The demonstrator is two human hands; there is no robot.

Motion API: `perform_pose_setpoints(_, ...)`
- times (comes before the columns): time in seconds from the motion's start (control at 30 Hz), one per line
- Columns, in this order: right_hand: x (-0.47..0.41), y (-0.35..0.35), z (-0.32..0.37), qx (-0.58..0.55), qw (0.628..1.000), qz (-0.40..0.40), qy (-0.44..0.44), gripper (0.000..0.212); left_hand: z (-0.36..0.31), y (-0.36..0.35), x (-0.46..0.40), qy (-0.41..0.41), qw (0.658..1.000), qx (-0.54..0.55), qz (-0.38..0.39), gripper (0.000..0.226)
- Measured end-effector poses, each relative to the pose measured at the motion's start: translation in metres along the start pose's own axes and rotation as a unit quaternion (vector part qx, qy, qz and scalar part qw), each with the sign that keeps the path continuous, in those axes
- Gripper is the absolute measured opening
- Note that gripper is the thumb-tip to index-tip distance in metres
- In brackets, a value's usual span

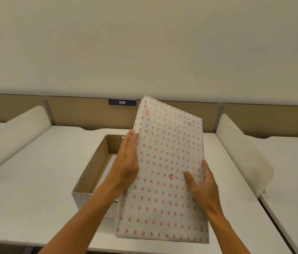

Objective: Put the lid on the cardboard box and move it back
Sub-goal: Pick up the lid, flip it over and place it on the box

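Observation:
A white lid [166, 162] with small pink hearts is held tilted above the table, its far end raised. My left hand [128, 162] presses flat against the lid's left edge. My right hand [202, 182] grips the lid's right edge, thumb on top. Beneath and to the left stands the open cardboard box [91, 171], brown inside, with something white lying on its bottom. The lid hides the box's right half.
The box stands on a white table [34, 171] with rounded white dividers at left [14, 132] and right [243, 153]. A tan partition runs along the back with a blue "216" label [122, 102]. Another desk lies to the right.

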State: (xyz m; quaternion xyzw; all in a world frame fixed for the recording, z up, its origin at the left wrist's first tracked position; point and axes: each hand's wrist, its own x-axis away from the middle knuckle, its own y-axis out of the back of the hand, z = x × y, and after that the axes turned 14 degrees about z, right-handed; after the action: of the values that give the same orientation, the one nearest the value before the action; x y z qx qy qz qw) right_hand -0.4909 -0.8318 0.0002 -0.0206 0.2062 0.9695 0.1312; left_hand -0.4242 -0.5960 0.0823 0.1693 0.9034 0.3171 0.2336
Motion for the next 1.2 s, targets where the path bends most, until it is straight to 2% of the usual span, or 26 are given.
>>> perform_pose_setpoints(0.1, -0.006, -0.013, 0.009, 0.014, 0.999, 0.027, 0.027, 0.105, 0.024, 0.010, 0.005, 0.027, 0.995, -0.082, 0.042, 0.066)
perform_pose_setpoints(0.33, -0.018, -0.048, 0.027, 0.032, 0.993, 0.093, 0.061, 0.119, 0.059, 0.034, 0.014, 0.120, 0.985, -0.119, 0.033, 0.090)
perform_pose_setpoints(0.47, -0.032, -0.076, 0.037, 0.027, 0.992, 0.108, 0.054, 0.121, 0.085, 0.052, 0.010, 0.131, 0.986, -0.092, 0.035, 0.095)
perform_pose_setpoints(0.7, -0.066, -0.137, 0.048, 0.031, 0.993, 0.108, 0.017, 0.122, 0.155, 0.082, -0.019, 0.138, 0.988, -0.053, 0.049, 0.091)
perform_pose_setpoints(0.97, -0.100, -0.202, 0.049, 0.053, 0.991, 0.103, -0.070, 0.110, 0.239, 0.103, -0.050, 0.164, 0.979, 0.003, 0.119, 0.102)
perform_pose_setpoints(1.2, -0.126, -0.211, 0.048, 0.077, 0.984, 0.108, -0.121, 0.099, 0.272, 0.098, -0.069, 0.189, 0.966, 0.042, 0.174, 0.105)
